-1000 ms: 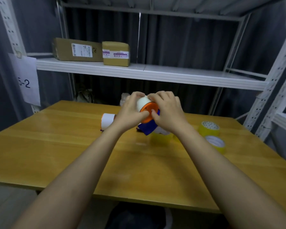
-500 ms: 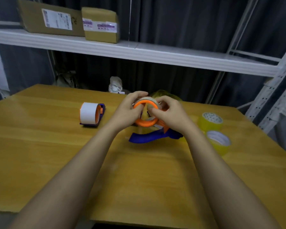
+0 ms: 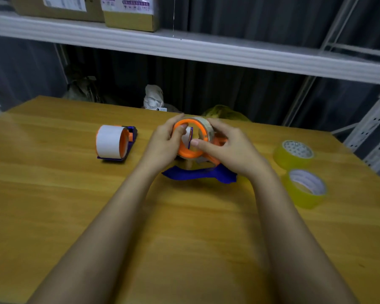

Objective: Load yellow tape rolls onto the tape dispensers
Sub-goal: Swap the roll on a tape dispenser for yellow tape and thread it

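I am now gripping the orange ring-shaped spool (image 3: 190, 139) of the blue-handled tape dispenser (image 3: 198, 173) with my left hand (image 3: 162, 143) and right hand (image 3: 226, 150), lowered from mid-air toward the wooden tabletop (image 3: 184, 227), both grips pinching its rim at nine and three o'clock, so the two yellow tape rolls (image 3: 303, 172) are still waiting unloaded.

— What does the wooden table (image 3: 75, 216) carry?

— On the left lies a tape dispenser (image 3: 116, 142) with a white roll in it. Near the middle, the blue handle (image 3: 198, 174) of a second dispenser touches the wood. At the right edge there are two yellow tape rolls (image 3: 293, 153) (image 3: 305, 187), just beside each other.

— And above the table?

— A white shelf (image 3: 206, 49) with two cardboard boxes (image 3: 59, 5) (image 3: 131, 15), side by side at its left part.
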Demonstrator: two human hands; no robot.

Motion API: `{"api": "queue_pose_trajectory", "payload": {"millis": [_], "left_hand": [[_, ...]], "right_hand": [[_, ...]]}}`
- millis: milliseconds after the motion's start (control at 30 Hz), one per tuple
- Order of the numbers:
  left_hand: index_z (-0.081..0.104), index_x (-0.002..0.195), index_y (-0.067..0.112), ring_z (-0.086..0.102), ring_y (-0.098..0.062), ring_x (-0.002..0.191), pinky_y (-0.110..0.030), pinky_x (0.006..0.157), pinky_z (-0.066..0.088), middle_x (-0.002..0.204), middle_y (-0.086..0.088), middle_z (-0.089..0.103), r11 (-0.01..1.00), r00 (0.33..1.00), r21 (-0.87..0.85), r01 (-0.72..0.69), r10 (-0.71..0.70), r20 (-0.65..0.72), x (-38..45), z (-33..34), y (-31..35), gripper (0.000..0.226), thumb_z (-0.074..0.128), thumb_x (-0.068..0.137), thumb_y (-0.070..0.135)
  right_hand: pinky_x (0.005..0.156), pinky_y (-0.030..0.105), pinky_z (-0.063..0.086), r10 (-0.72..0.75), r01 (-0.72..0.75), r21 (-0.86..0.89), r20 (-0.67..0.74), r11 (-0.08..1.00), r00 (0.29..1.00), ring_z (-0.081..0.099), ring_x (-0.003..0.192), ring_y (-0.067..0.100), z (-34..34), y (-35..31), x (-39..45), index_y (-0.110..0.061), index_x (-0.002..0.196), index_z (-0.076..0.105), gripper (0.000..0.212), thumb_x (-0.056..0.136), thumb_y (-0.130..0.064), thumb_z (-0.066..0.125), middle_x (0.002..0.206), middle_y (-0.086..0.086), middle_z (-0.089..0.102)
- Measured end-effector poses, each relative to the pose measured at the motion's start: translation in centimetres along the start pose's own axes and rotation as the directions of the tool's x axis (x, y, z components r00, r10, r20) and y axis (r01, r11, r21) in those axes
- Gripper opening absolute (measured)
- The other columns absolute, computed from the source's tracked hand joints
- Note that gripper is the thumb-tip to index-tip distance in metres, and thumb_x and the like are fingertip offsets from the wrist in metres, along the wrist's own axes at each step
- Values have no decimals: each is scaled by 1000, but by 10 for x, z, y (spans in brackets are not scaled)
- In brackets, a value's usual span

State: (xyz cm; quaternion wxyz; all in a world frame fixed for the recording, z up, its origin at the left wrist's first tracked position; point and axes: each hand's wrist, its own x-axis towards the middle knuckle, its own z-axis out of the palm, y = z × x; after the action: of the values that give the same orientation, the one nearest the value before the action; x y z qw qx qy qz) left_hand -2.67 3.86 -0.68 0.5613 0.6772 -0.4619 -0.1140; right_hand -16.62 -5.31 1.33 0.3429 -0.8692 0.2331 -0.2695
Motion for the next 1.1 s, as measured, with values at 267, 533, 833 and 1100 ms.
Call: {"api": "queue_pose_trajectory", "payload": {"millis": [267, 533, 833, 1100], "left_hand": [[59, 112, 25, 59, -5, 85, -6, 54, 45, 92, 6, 62, 998, 995, 54, 11, -6, -99, -16, 1, -22, 20, 45, 99, 27], [64, 118, 21, 55, 0, 96, -2, 76, 39, 100, 15, 60, 992, 994, 123, -18, 30, -100, -18, -6, -35, 26, 55, 94, 27], [61, 114, 29, 55, 9, 83, -7, 76, 43, 93, 19, 59, 998, 999, 49, 49, -49, -11, -20, -4, -37, 21, 50, 96, 24], [59, 120, 26, 60, -11, 103, -31, 89, 50, 108, 7, 65, 994, 999, 108, 35, -33, -18, -21, -2, -45, 26, 46, 98, 24]], "right_hand": [[83, 24, 47, 94, -94, -2, -20, 996, 995, 54, 96, 12, 8, -1, -14, -29, 125, 60, 61, 70, -48, 77, 112, -4, 49], [70, 18, 52, 119, -136, 291, 74, 947, 990, 56, 73, 7, 27, 9, -17, -27, 103, 62, 39, 71, -17, 82, 89, -12, 57], [77, 20, 53, 81, -113, 305, 114, 946, 990, 57, 89, 9, 29, 16, -26, -46, 98, 60, 49, 67, -16, 83, 100, -12, 58], [90, 37, 51, 78, -99, 284, 86, 954, 993, 58, 99, 21, 35, 7, -31, -50, 86, 54, 40, 81, -16, 74, 91, -16, 59]]}}
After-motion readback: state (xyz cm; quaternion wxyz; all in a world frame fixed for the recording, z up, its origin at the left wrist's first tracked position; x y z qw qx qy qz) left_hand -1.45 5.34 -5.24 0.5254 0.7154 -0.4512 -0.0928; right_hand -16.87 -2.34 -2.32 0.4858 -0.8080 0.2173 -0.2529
